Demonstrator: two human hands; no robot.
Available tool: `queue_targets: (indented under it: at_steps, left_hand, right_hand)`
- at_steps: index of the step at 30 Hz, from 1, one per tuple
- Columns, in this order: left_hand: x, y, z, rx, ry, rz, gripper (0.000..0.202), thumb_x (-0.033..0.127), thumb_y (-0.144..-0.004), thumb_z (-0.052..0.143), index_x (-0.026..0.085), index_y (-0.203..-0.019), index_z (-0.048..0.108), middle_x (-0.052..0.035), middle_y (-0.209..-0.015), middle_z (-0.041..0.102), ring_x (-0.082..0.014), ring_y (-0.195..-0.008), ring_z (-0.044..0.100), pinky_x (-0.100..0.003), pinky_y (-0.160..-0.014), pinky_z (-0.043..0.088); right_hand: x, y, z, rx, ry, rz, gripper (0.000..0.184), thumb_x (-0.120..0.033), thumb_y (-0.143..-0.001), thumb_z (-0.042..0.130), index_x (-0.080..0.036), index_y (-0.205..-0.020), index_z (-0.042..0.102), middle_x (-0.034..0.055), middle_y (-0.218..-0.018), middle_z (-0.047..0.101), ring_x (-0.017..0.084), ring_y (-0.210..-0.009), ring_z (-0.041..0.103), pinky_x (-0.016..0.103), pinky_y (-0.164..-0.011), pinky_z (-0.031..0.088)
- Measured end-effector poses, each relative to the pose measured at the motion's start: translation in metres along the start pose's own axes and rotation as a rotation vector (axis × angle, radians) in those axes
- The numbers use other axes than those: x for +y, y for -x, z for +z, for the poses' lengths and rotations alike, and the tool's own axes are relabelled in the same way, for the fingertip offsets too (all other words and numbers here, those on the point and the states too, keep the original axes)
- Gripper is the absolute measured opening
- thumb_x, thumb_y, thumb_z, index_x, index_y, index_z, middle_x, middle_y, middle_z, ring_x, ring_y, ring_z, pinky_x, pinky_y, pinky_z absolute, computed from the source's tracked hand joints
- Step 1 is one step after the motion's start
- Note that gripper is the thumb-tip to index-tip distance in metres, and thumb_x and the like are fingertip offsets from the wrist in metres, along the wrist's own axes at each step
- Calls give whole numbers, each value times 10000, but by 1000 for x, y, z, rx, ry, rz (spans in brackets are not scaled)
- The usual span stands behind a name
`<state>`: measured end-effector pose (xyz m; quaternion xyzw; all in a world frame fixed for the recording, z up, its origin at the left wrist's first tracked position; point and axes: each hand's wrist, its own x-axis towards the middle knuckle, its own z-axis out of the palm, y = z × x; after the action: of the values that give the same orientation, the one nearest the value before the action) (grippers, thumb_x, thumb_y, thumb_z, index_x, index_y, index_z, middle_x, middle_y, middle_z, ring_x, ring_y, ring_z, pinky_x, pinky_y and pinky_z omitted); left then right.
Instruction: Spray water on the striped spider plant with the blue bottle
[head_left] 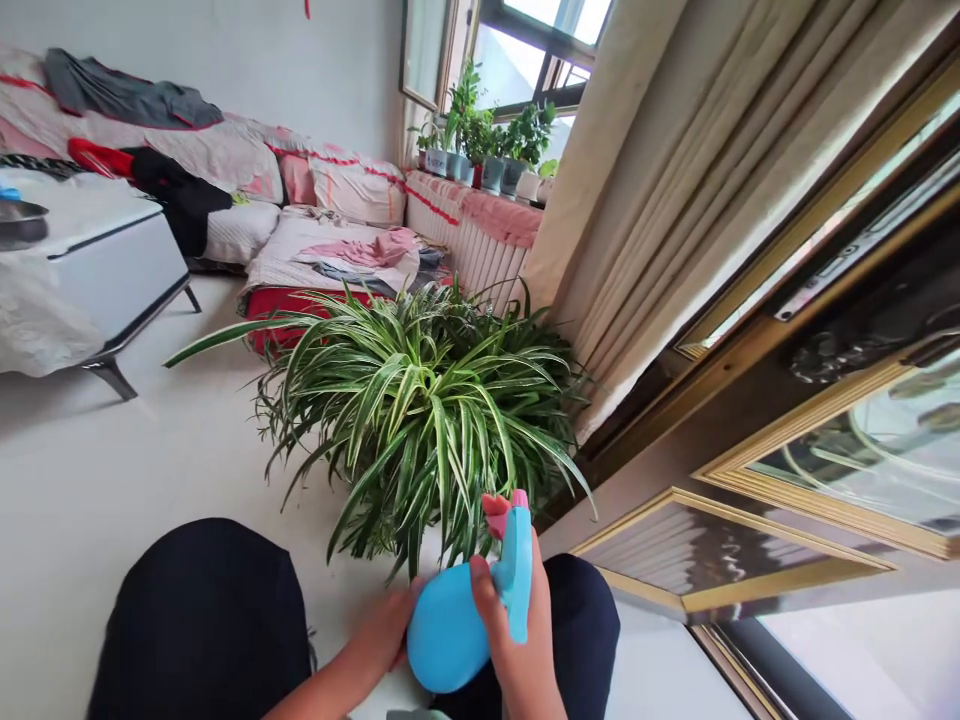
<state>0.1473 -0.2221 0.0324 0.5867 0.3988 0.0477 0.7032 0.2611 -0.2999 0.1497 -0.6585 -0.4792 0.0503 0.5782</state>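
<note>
Floor: pale and shiny, spreading to the left of the leafy plant and under it [187, 440].
Sofa: covered in light and pink cloths, beyond the plant and to its left [289, 258].
Curtain: beige, hanging in long folds beyond the plant on its right [630, 190].
Door panels: gold-trimmed, to the right of the plant [652, 555].
Leafy plant: long striped green-and-white leaves arching out on all sides [427, 390]; its base is hidden.
Potted plants: in a row beneath the window, well beyond the plant [529, 135].
Knees: dark-trousered, bent, on the near side of the plant [210, 610].
Spray bottle: round and blue, tilted, just on the near side of the plant [448, 630].
Right hand: wrapped around the bottle's neck, thumb on its near side, in front of the plant [517, 662].
Left hand: against the bottle's left side, near the plant [397, 615]; its fingers are mostly hidden, so I cannot tell how tightly they close.
Pink tip: atop the bottle, toward the plant's lower leaves [520, 497]; whether they touch, I cannot tell.
</note>
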Motion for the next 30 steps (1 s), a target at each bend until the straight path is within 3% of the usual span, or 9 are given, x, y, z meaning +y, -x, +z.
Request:
queue_targets:
  at_steps: [5,14,17,24,27,30]
  left_hand:
    - [-10,-3,9,-42,-48,48,765,942,-619,167,230,-427,369,41,-320,295,-100,-346,281,-297,-463,215]
    - [-18,-11,21,-41,-75,-1,763,936,-624,139,231,-421,349,36,-330,301,-113,-361,311,-294,-467,238]
    - [-18,-11,21,-34,-75,-4,742,908,-656,152,228,-442,362,42,-334,303,-113,-373,316,-289,-478,258]
    - [-14,-8,18,-36,-83,16,736,882,-677,155,224,-428,369,36,-330,313,-118,-382,343,-294,-513,299]
    - [-12,-5,16,-46,-75,21,736,880,-683,158,222,-453,394,38,-336,324,-123,-396,352,-298,-536,308]
    - [-10,-4,15,-49,-59,6,726,873,-694,157,223,-466,388,44,-350,318,-121,-407,335,-300,-549,292]
  right_hand:
    - [6,1,-13,13,52,-11,358,-311,-866,547,-222,-1213,555,73,-1045,687,231,-922,681,377,-810,564]
    - [14,7,-21,3,20,38,196,-297,-855,529,-202,-1011,597,44,-891,673,181,-714,645,268,-574,511]
    - [13,7,-21,46,37,45,148,-300,-846,526,-205,-934,597,36,-837,663,182,-709,635,264,-563,492]
    - [5,5,-23,-11,40,55,128,-309,-857,531,-208,-909,592,21,-801,672,161,-630,639,245,-523,505]
    - [3,5,-21,-13,82,16,229,-292,-859,546,-207,-1059,620,61,-965,719,215,-793,705,292,-658,572]
    - [7,6,-15,-21,93,-40,412,-273,-870,541,-231,-1280,535,92,-1204,670,277,-1089,656,403,-895,550]
